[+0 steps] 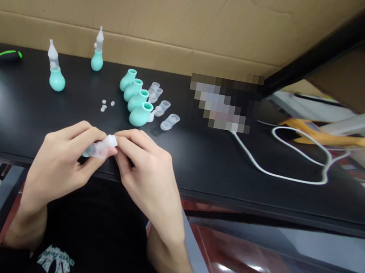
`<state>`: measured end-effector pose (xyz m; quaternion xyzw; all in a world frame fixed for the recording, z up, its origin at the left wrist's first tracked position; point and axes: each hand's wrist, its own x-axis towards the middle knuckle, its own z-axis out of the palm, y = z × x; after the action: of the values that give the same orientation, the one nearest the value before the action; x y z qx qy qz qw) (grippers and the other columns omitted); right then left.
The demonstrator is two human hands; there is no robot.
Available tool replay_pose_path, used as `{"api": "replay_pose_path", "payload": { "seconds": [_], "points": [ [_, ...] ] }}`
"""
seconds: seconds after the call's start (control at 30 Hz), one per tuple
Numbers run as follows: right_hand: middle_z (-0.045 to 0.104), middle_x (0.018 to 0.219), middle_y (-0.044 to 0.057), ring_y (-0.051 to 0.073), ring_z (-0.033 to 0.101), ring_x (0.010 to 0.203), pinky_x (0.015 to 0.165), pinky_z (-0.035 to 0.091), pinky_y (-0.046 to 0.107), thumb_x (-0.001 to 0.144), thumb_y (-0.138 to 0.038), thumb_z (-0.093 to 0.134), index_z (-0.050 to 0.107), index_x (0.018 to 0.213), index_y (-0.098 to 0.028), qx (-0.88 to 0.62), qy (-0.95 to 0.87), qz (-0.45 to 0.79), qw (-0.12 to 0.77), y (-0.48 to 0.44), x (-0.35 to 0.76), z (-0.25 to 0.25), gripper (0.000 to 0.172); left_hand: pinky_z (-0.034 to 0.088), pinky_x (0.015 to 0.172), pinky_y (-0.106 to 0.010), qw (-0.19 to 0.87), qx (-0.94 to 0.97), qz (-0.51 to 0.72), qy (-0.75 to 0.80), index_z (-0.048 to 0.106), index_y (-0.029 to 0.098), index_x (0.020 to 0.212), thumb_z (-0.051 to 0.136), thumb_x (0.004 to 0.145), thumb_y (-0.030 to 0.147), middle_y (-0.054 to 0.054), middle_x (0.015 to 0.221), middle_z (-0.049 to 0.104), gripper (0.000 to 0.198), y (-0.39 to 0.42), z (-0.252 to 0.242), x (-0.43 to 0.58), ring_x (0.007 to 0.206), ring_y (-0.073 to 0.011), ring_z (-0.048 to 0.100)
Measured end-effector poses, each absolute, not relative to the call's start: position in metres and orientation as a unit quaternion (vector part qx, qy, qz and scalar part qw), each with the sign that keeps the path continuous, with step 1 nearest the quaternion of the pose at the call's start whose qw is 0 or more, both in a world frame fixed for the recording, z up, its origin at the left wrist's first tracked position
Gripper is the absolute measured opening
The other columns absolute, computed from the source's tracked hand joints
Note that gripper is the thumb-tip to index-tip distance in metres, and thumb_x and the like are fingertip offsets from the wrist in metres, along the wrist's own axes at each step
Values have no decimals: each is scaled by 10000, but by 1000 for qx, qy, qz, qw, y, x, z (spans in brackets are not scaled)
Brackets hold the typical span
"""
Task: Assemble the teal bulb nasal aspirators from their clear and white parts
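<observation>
My left hand (65, 158) is closed around a clear plastic nasal aspirator body (99, 149) with a white cap-like part (111, 140) at its upper end. A hint of teal shows at the body's left end, mostly covered by my fingers. Close against the white part, my right hand (148, 173) has thumb and fingertips pinched together; what lies between them is hidden. Beyond my hands, several teal bulbs (140, 115) stand in a slanting row, open necks up. Several clear plastic tube pieces (170, 122) lie to their right, and small white discs (103, 107) to their left.
Two assembled nasal aspirators (57, 79) (97, 60) stand at the back left. A green and black screwdriver (6, 57) lies at the far left. On the right a white cable (288, 177) loops across the black table (231, 182) near a yellow tool (310, 131). Cardboard (138, 6) walls the back.
</observation>
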<state>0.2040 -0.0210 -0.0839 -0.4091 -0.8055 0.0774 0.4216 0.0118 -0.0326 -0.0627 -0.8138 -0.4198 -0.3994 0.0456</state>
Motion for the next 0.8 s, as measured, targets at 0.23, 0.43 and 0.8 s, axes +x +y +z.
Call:
{"api": "replay_pose_path", "payload": {
  "seconds": [0.23,0.43,0.8],
  "points": [
    [781,1029,75,194,711,875,730,555,321,1083,-95,577,757,967,-193,-406,-804,61,430,-22,204,-84,236,458,671,-222,55,-815,-404,-412,677,197,990,696,1086,232,42,839,667,104,-33,-65,12,702,-90,604],
    [784,1030,75,193,703,869,736,561,320,1064,-79,597,766,982,-192,-404,-805,63,429,-22,204,-83,219,454,656,-239,59,-818,-392,-418,672,203,997,669,1099,242,32,845,685,109,-34,-65,12,711,-106,620],
    [776,990,67,182,681,837,726,550,317,1076,-88,595,752,936,-184,-407,-807,58,424,-23,204,-82,231,412,636,-251,65,-821,-391,-412,664,189,986,681,1077,194,41,826,642,93,-33,-66,15,690,-100,565]
  ]
}}
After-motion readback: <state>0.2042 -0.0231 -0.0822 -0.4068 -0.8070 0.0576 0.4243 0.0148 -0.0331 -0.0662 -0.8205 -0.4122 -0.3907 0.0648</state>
